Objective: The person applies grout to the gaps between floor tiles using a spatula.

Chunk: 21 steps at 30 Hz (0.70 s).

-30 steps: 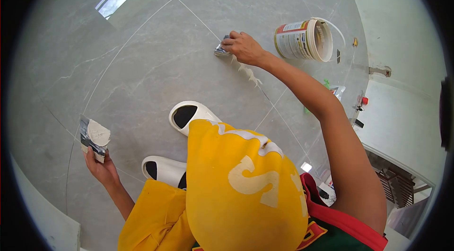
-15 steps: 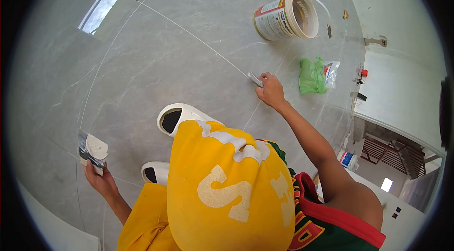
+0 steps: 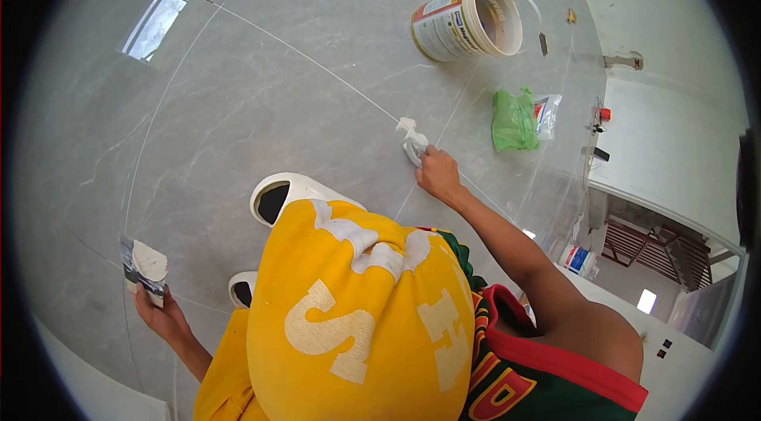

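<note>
My left hand (image 3: 162,316), at the lower left, is closed round the lower end of a flat plate (image 3: 143,270) that carries a mound of white paste (image 3: 150,261). My right hand (image 3: 437,173) grips a small putty knife (image 3: 414,151) near the middle of the view. White paste (image 3: 407,129) sits at the blade's far end, beside a pale joint line (image 3: 333,77) in the grey tiled floor (image 3: 261,116). My fingers partly hide the knife's handle.
A white bucket (image 3: 452,24) lies on its side at the upper right. Near it are a green plastic bag (image 3: 514,121) and a clear packet (image 3: 547,116). A white slipper (image 3: 297,193) is on the floor before my yellow-clothed lap. The wall (image 3: 658,135) rises at the right.
My right hand has moved slightly left and down, and the knife has turned so that white paste shows on it. The whole view has shifted a little.
</note>
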Motion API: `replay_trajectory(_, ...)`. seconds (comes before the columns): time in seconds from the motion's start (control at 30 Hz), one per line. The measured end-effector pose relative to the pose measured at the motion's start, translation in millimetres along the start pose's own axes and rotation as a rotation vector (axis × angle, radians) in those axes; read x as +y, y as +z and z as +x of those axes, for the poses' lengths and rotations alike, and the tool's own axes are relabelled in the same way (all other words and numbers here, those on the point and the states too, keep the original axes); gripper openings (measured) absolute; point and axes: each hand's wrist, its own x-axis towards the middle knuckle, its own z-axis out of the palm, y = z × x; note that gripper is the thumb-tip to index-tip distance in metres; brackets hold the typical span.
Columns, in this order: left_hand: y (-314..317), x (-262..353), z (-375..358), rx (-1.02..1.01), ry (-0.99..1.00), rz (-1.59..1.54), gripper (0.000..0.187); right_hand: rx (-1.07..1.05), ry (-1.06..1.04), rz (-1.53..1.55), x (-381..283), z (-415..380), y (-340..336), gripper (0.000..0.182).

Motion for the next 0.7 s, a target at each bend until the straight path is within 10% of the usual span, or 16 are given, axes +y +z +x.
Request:
replay_trajectory(0.17,0,0,3,-0.033,0.014,-0.027,0.037,0.055,-0.035,-0.034,6,-12,30,0.029)
replay_trajectory(0.37,0,1,-1,0.001,0.050,-0.004,0.039,0.124,0.776,0.506,68,0,47,0.037)
replay_trajectory(0.7,7,-1,-5,0.044,0.029,-0.094,0.035,0.163,0.541,0.738,-98,156,-43,0.033)
